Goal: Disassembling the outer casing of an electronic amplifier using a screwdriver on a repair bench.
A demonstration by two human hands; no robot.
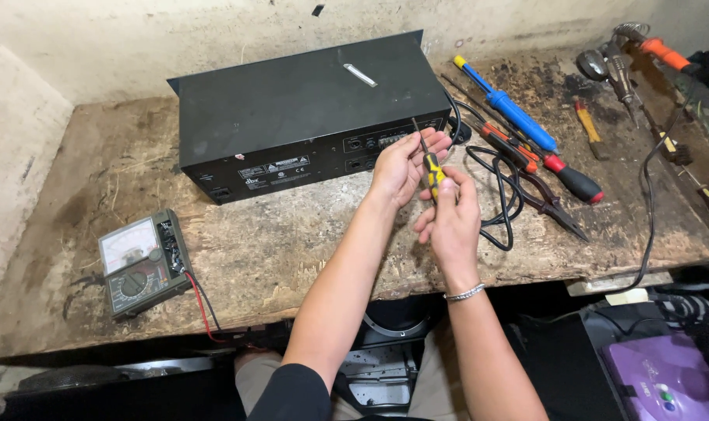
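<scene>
A flat black metal audio unit lies on the worn wooden bench, its rear panel with sockets facing me. My right hand grips the yellow-and-black handle of a small screwdriver, whose thin shaft points up toward the panel's right end. My left hand is beside it, fingers pinching the shaft near the tip, just in front of the panel. A silver bracelet sits on my right wrist.
An analogue multimeter with a red lead lies at front left. A black cable coils right of my hands. Further right are a blue screwdriver, a red-handled one, pliers and a soldering iron. A purple case sits below.
</scene>
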